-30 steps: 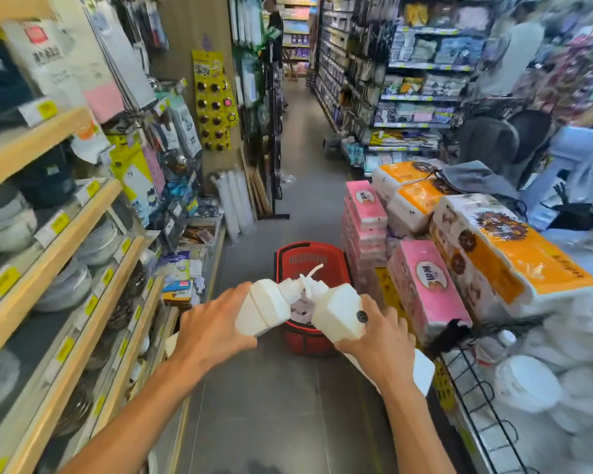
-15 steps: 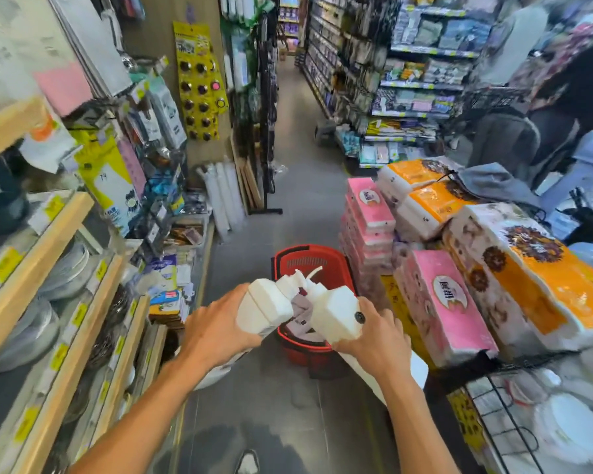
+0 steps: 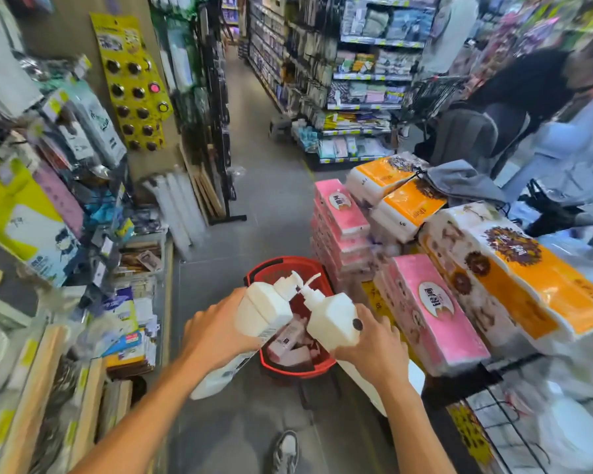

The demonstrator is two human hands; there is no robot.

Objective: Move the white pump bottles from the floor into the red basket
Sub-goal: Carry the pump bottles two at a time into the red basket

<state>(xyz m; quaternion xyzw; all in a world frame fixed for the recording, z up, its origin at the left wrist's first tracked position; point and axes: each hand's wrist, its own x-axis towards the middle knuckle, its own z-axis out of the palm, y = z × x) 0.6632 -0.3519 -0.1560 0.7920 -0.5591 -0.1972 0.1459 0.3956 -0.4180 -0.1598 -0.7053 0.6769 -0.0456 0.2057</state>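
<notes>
Head view, lower centre: the left hand [image 3: 216, 336] is wrapped round a white pump bottle [image 3: 264, 309], long axis tilted, pump toward upper right; a second bottle [image 3: 332, 323], pump toward upper left, is gripped by the right hand [image 3: 374, 354]; both are held over the red basket [image 3: 281, 265]

The left hand [image 3: 216, 331] is covering part of the left bottle [image 3: 266, 307], the right hand [image 3: 374, 354] part of the right bottle [image 3: 332, 325]; both bottles are hiding the basket's [image 3: 298, 367] middle. The bottom edge is cropping a shoe [image 3: 285, 451].
</notes>
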